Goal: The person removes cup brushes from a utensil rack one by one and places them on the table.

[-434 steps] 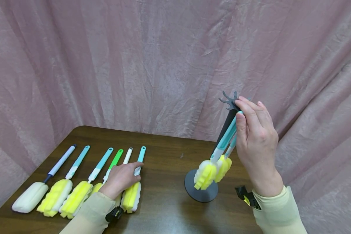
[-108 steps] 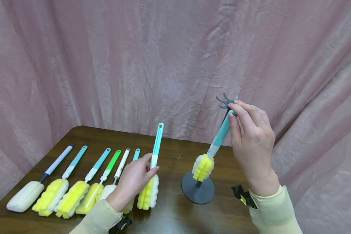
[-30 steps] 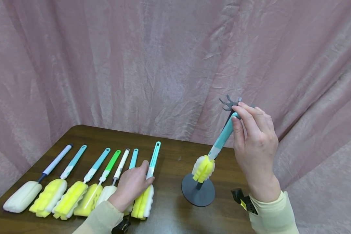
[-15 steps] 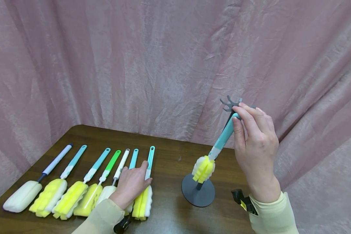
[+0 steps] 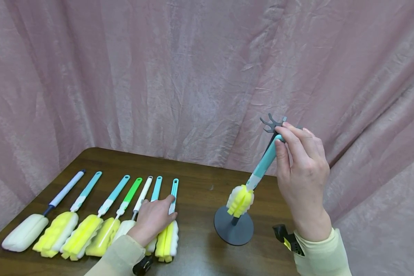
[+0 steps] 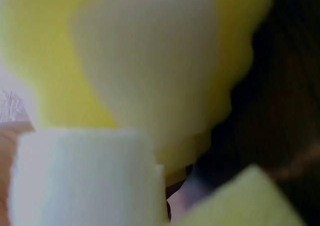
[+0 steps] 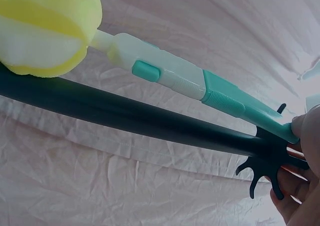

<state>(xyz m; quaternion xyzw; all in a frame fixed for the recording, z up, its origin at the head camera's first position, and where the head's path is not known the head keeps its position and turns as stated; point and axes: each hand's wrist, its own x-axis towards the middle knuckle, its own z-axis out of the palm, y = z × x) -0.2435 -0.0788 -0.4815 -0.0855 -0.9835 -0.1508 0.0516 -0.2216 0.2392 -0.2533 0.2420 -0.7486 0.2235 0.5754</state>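
Observation:
My left hand (image 5: 154, 220) holds the white neck of a sponge bottle brush (image 5: 166, 241) with a turquoise handle, lying at the right end of a row on the table. In the left wrist view, blurred yellow and white sponge (image 6: 150, 60) fills much of the picture. My right hand (image 5: 303, 172) pinches the handle end of another turquoise sponge bottle brush (image 5: 265, 161) at the top of a dark stand (image 5: 233, 230). The right wrist view shows this brush (image 7: 170, 68) beside the pole (image 7: 150, 123), with the thumb on its handle tip and fingers behind the hooks (image 7: 260, 178).
Left of my left hand lie several more brushes side by side, among them a green-handled one (image 5: 131, 195), a white-handled one (image 5: 143, 195) and a lavender-handled one (image 5: 67, 188). They rest on a brown wooden table (image 5: 200, 207). Pink curtains (image 5: 193, 76) hang behind.
Earlier two brushes stood at the stand; now one does. My left hand has lowered a turquoise brush to the table and slid it left against the row. The right hand has barely moved lately.

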